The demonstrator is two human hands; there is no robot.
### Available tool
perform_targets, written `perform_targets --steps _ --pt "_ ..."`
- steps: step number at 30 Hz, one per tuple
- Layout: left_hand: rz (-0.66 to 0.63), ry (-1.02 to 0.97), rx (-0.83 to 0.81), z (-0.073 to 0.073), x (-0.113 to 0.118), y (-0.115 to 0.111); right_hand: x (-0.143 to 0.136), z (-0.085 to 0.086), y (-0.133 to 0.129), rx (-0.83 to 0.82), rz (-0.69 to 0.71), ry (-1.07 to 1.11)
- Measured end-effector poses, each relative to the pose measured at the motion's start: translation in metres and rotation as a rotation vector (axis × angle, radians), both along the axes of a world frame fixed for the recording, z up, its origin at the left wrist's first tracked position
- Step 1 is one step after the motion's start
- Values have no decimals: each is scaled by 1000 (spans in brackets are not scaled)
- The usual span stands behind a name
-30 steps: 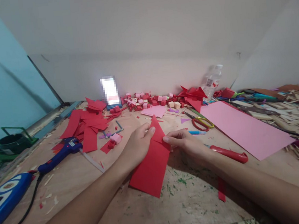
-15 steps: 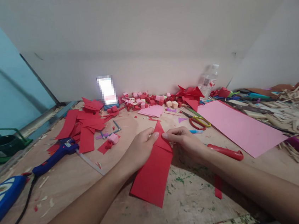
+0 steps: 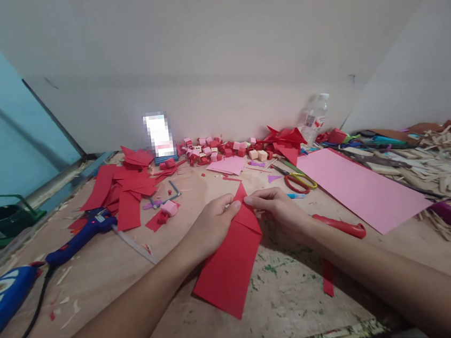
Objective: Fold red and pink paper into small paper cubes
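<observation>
Paper strip [image 3: 228, 273], red matte card, is left of the pink sheet [image 3: 367, 189], its top end folded to a sharp triangular point, slanted flap edge across the face, flat lower end square-cut and tilted toward the wearer. Left hand [image 3: 215, 223] pinches its left edge near the point, thumb on top, fingers curled. Right hand [image 3: 274, 206] pinches the right edge opposite, thumb and fingertips closed tight.

Pink sheet is smooth, rectangular, lying flat on the rough plywood tabletop [image 3: 292, 312]. Just left of it: open scissors [image 3: 298, 182], red and yellow loop handles. Near its lower-left edge: red-handled tool [image 3: 341, 225], hard glossy grip, tip hidden by the right arm. Behind it: clear plastic bottle [image 3: 316, 120]. Right of it: thin raw wood strips [image 3: 441, 154], loosely heaped. Far left of it: blue glue gun [image 3: 85, 235], overlapping red paper pieces [image 3: 125, 193]. Back left of it: small pink, red and cream paper cubes [image 3: 207, 150], clustered.
</observation>
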State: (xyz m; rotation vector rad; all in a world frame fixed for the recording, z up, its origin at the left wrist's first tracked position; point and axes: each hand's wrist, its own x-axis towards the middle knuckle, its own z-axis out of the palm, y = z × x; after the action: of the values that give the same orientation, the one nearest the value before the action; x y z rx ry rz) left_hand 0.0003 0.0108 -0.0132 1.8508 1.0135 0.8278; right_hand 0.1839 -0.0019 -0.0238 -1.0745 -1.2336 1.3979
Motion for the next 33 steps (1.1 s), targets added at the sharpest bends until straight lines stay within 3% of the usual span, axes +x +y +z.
perform_targets --steps 17,33 --pt "-83 4 -10 1 3 -4 3 -2 4 -24 -42 51" --pt "-97 43 72 1 4 -6 -2 -3 5 -177 -78 327"
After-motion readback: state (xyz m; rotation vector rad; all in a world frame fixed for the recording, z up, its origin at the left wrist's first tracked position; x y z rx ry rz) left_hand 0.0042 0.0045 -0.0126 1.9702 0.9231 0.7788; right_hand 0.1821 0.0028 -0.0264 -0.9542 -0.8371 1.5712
